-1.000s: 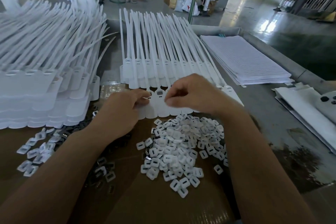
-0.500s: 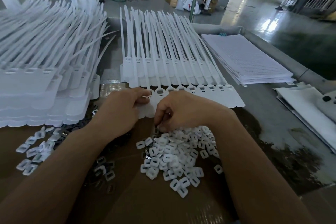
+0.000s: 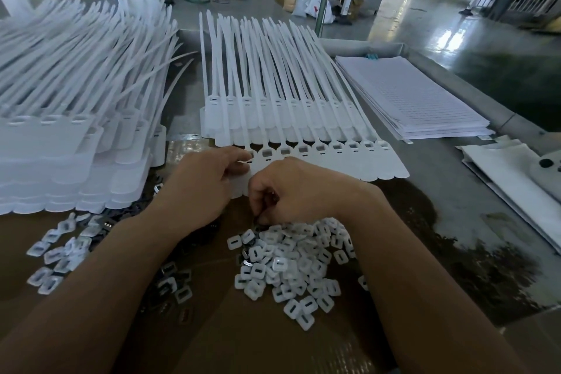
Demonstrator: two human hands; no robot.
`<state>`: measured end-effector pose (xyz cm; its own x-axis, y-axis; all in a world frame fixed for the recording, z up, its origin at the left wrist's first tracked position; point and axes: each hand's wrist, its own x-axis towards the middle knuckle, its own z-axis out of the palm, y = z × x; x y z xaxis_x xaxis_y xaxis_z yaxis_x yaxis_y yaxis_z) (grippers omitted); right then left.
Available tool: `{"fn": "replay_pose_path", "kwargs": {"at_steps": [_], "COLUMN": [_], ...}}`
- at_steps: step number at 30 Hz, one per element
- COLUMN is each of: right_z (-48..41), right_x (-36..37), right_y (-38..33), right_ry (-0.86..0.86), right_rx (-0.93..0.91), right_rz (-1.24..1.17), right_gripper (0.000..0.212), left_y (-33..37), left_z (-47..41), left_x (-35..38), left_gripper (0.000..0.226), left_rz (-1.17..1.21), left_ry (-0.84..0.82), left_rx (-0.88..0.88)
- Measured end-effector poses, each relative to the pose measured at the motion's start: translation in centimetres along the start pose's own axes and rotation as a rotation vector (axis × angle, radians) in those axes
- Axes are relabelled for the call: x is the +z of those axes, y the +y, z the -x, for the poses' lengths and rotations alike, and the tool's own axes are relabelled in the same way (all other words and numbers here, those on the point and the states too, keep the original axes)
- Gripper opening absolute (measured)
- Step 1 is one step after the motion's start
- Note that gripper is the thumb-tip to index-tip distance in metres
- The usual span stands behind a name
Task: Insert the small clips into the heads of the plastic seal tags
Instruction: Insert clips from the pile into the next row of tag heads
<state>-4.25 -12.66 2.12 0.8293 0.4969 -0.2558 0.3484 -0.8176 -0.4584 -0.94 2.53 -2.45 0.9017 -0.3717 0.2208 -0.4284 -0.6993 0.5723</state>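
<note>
Since a second ago the right hand [image 3: 300, 191] has dropped from the tag heads to the far edge of the clip pile [image 3: 297, 264], while the left hand [image 3: 206, 182] has kept its place. At far left, a tall stack of seal tags [image 3: 60, 143] lies with its thin white tails fanning away and its flat label ends toward the near side. Just near of it, on the brown cardboard sheet [image 3: 243, 337], lies a loose scatter of clips [image 3: 57, 255], some white and some dark. The left hand pinches the leftmost label of the middle row of seal tags [image 3: 318, 158] between thumb and forefinger. That row is one white strip of tags side by side, lying over a second layer. Each tag has a long narrow tail running far, a small square head with a dark rectangular opening, and a broad label rounded at its near end. The right hand is knuckles up, fingers curled down with their tips at the pile's far edge; whether they grip a clip cannot be told. The pile holds small white squarish pieces with rounded corners and a dark central slot. To the right, lined sheets [image 3: 409, 97] rest stacked on the grey table [image 3: 440, 191].
</note>
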Motion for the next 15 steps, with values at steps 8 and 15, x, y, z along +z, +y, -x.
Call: {"fn": "replay_pose_path", "kwargs": {"at_steps": [8, 15], "right_z": [0.4, 2.5], "right_x": [-0.8, -3.7], "right_y": [1.2, 5.4], "right_ry": [0.094, 0.653], "right_rx": [0.012, 0.172], "right_rz": [-0.245, -0.428], "right_gripper": [0.017, 0.019], "left_y": [0.2, 0.6], "left_z": [-0.1, 0.1], "left_x": [0.0, -0.2], "left_gripper": [0.055, 0.059], "left_rz": [0.0, 0.031], "left_ry": [0.004, -0.008], "left_rx": [-0.033, -0.051]}}
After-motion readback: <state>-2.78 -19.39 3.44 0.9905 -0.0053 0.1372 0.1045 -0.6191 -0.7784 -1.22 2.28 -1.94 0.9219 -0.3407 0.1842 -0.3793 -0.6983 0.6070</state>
